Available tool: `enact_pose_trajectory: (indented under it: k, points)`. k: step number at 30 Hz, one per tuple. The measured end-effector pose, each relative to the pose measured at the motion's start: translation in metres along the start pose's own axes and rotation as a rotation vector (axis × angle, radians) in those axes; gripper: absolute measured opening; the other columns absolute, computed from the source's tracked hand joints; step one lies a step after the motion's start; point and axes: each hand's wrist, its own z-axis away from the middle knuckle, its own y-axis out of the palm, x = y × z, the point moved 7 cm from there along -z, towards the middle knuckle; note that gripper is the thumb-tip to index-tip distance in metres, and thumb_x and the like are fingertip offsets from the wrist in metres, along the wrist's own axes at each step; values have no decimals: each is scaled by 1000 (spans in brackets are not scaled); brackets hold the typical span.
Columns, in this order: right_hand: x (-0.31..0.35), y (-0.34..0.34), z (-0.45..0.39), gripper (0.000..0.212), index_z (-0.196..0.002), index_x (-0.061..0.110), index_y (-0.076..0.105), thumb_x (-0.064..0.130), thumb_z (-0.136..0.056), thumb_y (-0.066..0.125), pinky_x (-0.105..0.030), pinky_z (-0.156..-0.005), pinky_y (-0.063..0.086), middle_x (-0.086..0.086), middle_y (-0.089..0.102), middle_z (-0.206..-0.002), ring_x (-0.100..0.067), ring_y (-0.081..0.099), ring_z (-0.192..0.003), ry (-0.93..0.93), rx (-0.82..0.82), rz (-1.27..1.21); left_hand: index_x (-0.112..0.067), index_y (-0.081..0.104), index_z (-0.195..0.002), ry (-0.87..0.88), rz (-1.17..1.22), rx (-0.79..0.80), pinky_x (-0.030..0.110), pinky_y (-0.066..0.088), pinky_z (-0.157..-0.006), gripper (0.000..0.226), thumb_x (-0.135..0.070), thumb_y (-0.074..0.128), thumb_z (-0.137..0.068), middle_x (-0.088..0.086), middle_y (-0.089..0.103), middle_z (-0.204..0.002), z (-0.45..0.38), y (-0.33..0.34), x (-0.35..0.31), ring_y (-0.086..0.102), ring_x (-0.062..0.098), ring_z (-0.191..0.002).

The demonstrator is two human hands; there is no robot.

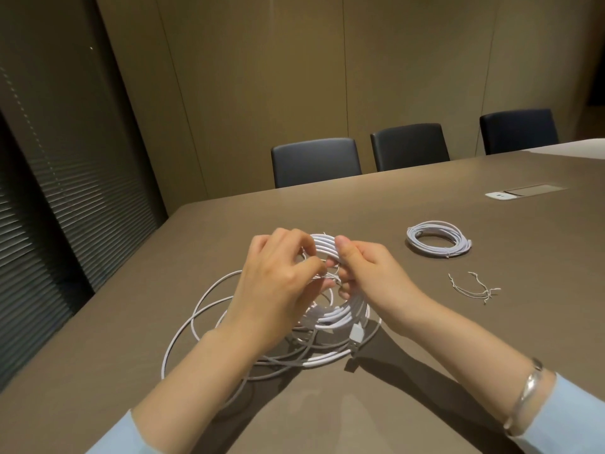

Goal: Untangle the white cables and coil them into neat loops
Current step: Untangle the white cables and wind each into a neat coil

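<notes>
A bundle of white cable [324, 247] is held upright above the brown table [425, 339], its lower part hanging down to the surface. My right hand [363, 270] grips the bundle's right side, thumb on top. My left hand [281, 276] pinches a thin wire tie [327, 276] at the bundle's middle. Loose white cable loops [196, 326] spread on the table below and to the left, with a white connector [356, 334] lying under my right wrist. A finished white coil [438, 242] lies flat to the right.
Loose thin wire ties [474, 288] lie on the table right of my hands. A recessed socket panel [520, 192] sits at the far right. Three dark chairs [316, 162] line the far edge. Window blinds [65, 191] stand at the left.
</notes>
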Motion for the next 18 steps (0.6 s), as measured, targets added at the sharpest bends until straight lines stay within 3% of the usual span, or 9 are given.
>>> enact_pose_trajectory:
  k: [6, 9, 13, 16, 18]
  points:
    - [-4, 9, 3, 41, -65, 18, 50, 31, -103, 40, -35, -57, 38, 11, 42, -49, -10, 40, -47, -8, 28, 106, -17, 64, -81, -29, 117, 94, 36, 44, -83, 29, -43, 53, -89, 4, 61, -110, 0, -3, 15, 53, 18, -101]
    - [3, 13, 6, 42, -63, 24, 48, 35, -103, 38, -40, -58, 37, 10, 44, -51, -12, 41, -52, -104, 56, 355, -20, 60, -86, -148, 357, 198, 29, 51, -87, 29, -48, 52, -89, -5, 60, -120, 1, 1, 25, 55, 6, -108]
    - [20, 21, 15, 38, -66, 32, 45, 35, -103, 35, -20, -60, 36, 11, 49, -58, -3, 48, -58, -244, 76, 711, -13, 63, -83, -343, 710, 261, 16, 50, -85, 15, -25, 72, -86, -4, 67, -114, 2, 2, 34, 61, -1, -104]
    - [25, 24, 19, 35, -69, 37, 41, 44, -100, 29, -15, -61, 36, 17, 45, -59, 2, 48, -59, -326, 98, 759, -6, 66, -81, -436, 908, 312, 23, 54, -83, 10, -10, 74, -82, -1, 73, -103, 2, 1, 35, 70, 10, -94]
    - [26, 25, 20, 34, -73, 36, 42, 48, -100, 25, -12, -61, 35, 19, 43, -60, -4, 45, -59, -369, 106, 787, -3, 67, -82, -458, 1000, 326, 25, 56, -80, 8, -5, 75, -80, 3, 75, -96, 1, -2, 33, 72, 16, -88]
